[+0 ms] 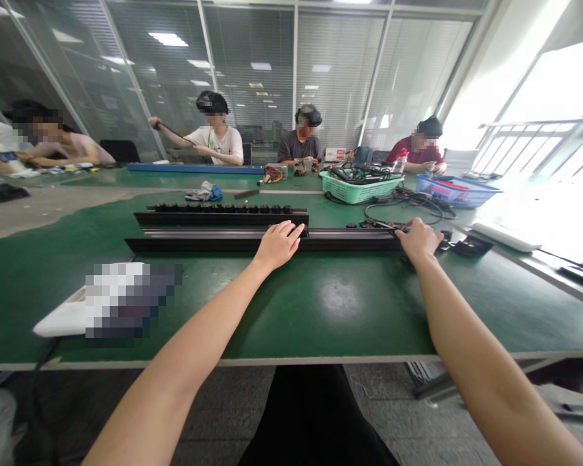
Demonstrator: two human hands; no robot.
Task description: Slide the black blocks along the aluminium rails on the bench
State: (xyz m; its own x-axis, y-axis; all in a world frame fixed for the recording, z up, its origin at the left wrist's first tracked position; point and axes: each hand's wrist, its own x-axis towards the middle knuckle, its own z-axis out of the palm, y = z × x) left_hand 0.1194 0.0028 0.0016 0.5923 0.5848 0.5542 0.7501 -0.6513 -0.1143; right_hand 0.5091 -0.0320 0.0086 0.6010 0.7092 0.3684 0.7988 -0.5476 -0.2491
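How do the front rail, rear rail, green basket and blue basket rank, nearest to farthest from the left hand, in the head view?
1. Front black rail, under the left hand
2. Rear black rail, just behind
3. Green basket, ahead right
4. Blue basket, farther right

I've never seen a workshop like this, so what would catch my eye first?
Two long black bars lie across the green workbench, the person's left hand and right hand resting on the nearer one. Beyond them sit a teal basket of cables and a co-worker in a dark headset.

1 head-worn view, forward and down over the near edge of the green workbench (350, 323)
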